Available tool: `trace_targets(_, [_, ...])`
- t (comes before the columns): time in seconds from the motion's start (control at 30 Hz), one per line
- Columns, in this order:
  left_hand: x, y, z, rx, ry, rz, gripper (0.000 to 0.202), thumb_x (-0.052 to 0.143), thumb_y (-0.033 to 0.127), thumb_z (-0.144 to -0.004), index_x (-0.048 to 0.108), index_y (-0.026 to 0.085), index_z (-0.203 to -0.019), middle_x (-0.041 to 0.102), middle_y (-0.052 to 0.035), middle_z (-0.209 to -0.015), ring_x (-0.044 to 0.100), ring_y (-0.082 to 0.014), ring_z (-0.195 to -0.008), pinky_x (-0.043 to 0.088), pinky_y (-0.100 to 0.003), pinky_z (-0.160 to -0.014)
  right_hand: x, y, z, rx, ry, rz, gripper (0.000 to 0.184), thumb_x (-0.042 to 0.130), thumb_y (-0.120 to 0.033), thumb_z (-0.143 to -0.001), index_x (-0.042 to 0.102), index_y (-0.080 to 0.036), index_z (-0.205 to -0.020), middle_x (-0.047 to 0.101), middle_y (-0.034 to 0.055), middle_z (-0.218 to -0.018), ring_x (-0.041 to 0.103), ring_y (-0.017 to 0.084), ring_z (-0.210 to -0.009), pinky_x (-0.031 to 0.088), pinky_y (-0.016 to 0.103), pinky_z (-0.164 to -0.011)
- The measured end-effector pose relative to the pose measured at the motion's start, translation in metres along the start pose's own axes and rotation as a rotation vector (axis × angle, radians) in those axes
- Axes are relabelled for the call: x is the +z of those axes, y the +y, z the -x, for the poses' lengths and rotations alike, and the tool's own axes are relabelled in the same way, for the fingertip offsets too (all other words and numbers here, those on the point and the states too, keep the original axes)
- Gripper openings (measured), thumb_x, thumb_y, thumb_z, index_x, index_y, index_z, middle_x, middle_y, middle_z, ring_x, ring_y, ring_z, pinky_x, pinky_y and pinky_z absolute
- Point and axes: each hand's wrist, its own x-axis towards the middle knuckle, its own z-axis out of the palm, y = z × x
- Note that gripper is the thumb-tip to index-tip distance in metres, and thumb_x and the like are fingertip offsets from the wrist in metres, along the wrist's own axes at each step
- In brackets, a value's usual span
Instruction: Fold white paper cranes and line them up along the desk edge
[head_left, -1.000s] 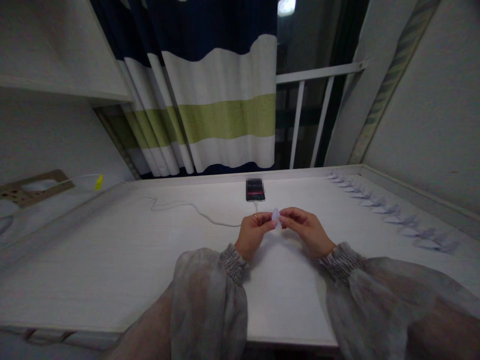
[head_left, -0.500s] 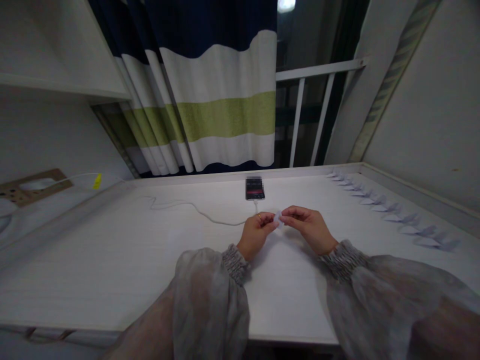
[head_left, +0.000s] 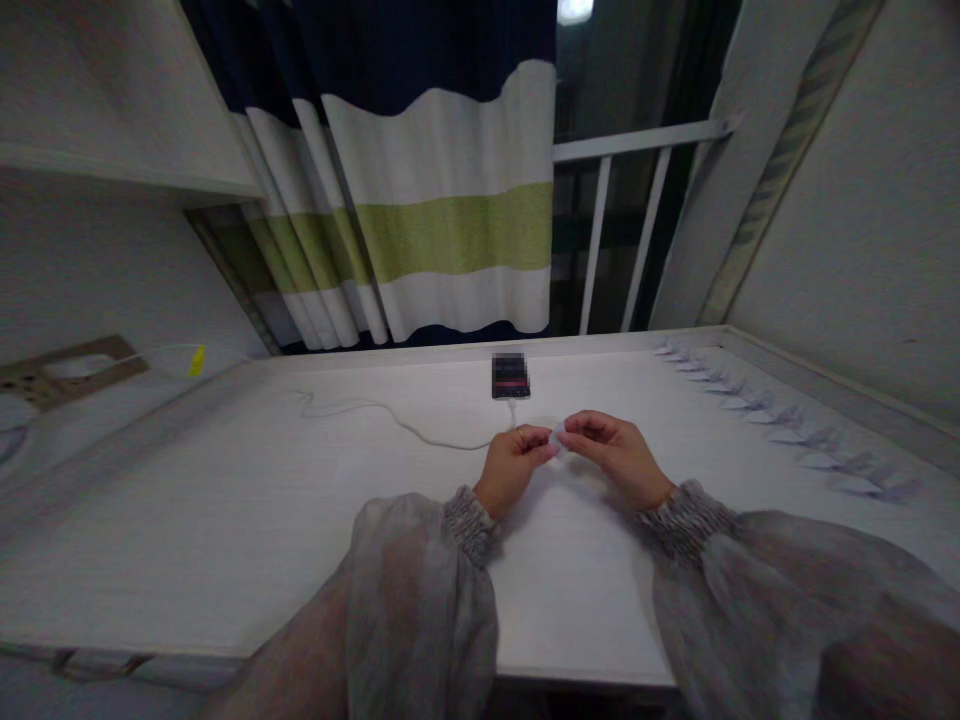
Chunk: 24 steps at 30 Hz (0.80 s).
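Observation:
Between my two hands is a small piece of folded white paper [head_left: 556, 437], held a little above the white desk [head_left: 420, 560]. My left hand [head_left: 511, 462] pinches its left side between thumb and fingers; a ring shows on one finger. My right hand [head_left: 611, 455] pinches the right side in the same way. Fingertips cover much of the paper, so its exact shape is hidden. Along the right side of the desk stands a slanting row of several folded paper pieces [head_left: 787, 430], white and pointed.
A phone [head_left: 511, 376] lies just beyond my hands, with a white charging cable [head_left: 420, 437] running left across the desk. A socket panel [head_left: 75, 375] is at the left wall. Behind the desk hang a striped curtain [head_left: 450, 230] and a white window railing [head_left: 637, 140].
Both hands stay almost in place, still pinching the paper. Only a very slight shift of the fingertips and paper shows.

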Motion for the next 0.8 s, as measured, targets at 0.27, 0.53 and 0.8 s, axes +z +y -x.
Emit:
trace_targets(0.27, [-0.0003, -0.0029, 0.0000, 0.029, 0.012, -0.099, 0.010, 0.064, 0.015, -0.057, 0.064, 0.013, -0.067, 0.058, 0.0007, -0.064, 0.047, -0.0090, -0.061, 0.037, -0.022, -0.061, -0.0028, -0.0004, 0.0007, -0.094, -0.072, 0.117, 0.017, 0.060, -0.033, -0.065, 0.061, -0.016, -0.067, 0.056, 0.0003, -0.068, 0.050, 0.012, -0.066, 0.039, 0.027, -0.063])
trace_targets(0.53, [0.0015, 0.0003, 0.0019, 0.058, 0.024, -0.141, 0.005, 0.062, 0.014, -0.059, 0.063, 0.013, -0.064, 0.055, 0.0024, -0.059, 0.044, -0.0070, -0.056, 0.035, -0.021, -0.056, -0.0037, -0.0002, 0.0007, -0.216, -0.042, 0.251, 0.016, 0.055, -0.030, -0.071, 0.060, -0.017, -0.064, 0.051, -0.0003, -0.066, 0.047, 0.012, -0.065, 0.036, 0.026, -0.062])
trace_targets(0.8, [0.0067, 0.0051, 0.0044, -0.039, -0.078, 0.058, 0.025, 0.072, 0.017, -0.047, 0.061, 0.012, -0.069, 0.060, 0.0019, -0.060, 0.051, -0.0077, -0.055, 0.040, -0.022, -0.059, -0.0034, 0.0018, 0.0002, -0.148, -0.009, 0.172, 0.017, 0.057, -0.032, -0.070, 0.060, -0.016, -0.064, 0.052, -0.0008, -0.064, 0.048, 0.012, -0.064, 0.037, 0.026, -0.063])
